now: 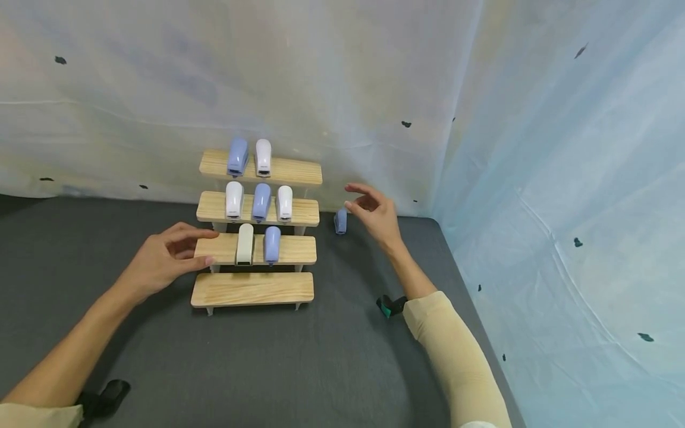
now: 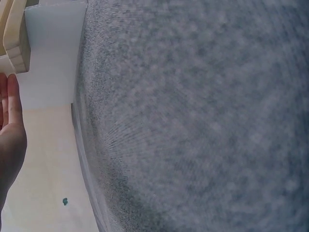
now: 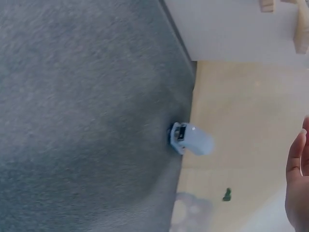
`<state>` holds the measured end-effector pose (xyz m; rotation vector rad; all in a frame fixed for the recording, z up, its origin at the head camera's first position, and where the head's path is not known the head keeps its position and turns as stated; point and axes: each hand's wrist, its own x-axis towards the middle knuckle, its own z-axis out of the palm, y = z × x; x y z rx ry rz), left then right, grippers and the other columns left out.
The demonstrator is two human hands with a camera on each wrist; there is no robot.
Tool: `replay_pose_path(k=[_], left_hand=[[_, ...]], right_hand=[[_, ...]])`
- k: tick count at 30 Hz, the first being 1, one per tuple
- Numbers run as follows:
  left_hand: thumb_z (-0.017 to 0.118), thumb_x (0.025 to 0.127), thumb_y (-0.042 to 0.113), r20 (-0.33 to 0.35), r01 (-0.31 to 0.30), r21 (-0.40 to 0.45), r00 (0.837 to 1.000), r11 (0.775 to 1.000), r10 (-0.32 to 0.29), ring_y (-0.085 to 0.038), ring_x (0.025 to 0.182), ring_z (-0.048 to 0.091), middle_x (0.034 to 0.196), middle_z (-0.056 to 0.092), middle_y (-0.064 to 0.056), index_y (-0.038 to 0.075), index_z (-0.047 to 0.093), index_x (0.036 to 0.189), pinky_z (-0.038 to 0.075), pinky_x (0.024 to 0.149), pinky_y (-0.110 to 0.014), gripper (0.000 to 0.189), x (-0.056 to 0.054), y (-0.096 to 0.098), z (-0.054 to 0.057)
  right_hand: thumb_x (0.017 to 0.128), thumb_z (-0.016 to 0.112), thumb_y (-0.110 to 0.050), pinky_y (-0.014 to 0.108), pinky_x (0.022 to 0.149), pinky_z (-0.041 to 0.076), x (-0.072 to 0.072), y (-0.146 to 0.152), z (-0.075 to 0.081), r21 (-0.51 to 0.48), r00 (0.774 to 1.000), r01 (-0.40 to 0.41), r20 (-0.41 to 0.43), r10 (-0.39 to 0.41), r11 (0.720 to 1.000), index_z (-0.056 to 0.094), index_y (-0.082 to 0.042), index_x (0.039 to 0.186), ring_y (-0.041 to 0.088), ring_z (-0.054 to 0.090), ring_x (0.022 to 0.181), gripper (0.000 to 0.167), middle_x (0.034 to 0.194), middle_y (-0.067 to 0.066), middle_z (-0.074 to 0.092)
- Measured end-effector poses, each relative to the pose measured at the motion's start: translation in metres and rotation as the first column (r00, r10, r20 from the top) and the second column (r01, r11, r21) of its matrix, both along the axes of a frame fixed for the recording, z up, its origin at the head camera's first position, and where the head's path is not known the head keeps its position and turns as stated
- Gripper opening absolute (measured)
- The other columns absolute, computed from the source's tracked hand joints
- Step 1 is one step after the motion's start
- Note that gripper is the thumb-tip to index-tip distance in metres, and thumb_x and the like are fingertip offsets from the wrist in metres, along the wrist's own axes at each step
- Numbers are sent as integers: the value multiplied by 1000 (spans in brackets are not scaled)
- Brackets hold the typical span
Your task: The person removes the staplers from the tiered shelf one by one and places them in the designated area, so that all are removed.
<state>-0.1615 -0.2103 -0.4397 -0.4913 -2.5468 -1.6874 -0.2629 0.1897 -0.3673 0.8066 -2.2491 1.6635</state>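
Left of a wooden tiered display stand (image 1: 254, 289), my left hand (image 1: 163, 258) grips the end of the second board from the front, index finger along its back edge and thumb at its front edge. In the left wrist view, the fingers (image 2: 13, 99) reach the board's end. My right hand (image 1: 379, 219) hovers just right of and above a small blue stapler (image 1: 341, 221), its thumb and index finger apart with nothing between them. In the right wrist view, that stapler (image 3: 193, 139) stands on the grey tabletop, apart from the fingers (image 3: 295, 152).
Several white and blue staplers, among them a white one (image 1: 233, 199) and a blue one (image 1: 238, 156), stand on the upper three boards. The lowest board is bare wood. Pale sheeting (image 1: 342, 77) hangs behind the dark table (image 1: 257, 368) and along its right side.
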Motion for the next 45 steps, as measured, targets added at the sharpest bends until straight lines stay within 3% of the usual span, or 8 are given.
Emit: replay_pose_path(k=[5,26,38,45], left_hand=[[77,89,11,-6,9,7,1000,1000,-9,-6,99,58,114,51,-5,4,62,133,48,81,-11,47,-1,1,0],[77,89,10,-15,9,6,1000,1000,-9,-5,98,59,113,52,-6,3,62,133,48,81,-11,47,0,0,0],[76,89,9,-13,7,11,1000,1000,-6,-2,100,59,113,53,-6,3,63,132,48,81,-11,45,2,0,-2],[77,88,11,1,-14,1,1000,1000,14,-3,99,59,114,53,-4,5,64,131,48,81,-11,45,2,1,-1]], right_hand=[[90,70,5,36,76,54,3,-6,9,-1,1000,-17,-17,17,1000,63,10,123,44,63,86,34,120,31,62],[89,69,8,46,89,52,9,-45,46,-40,993,-101,-67,98,994,61,13,123,39,64,97,35,121,27,63],[88,69,9,45,92,51,6,-67,56,-66,985,-171,-20,170,983,58,14,127,46,62,106,40,124,30,61],[88,68,11,43,95,50,4,-79,64,-80,978,-196,53,201,977,55,16,130,49,58,112,44,126,33,58]])
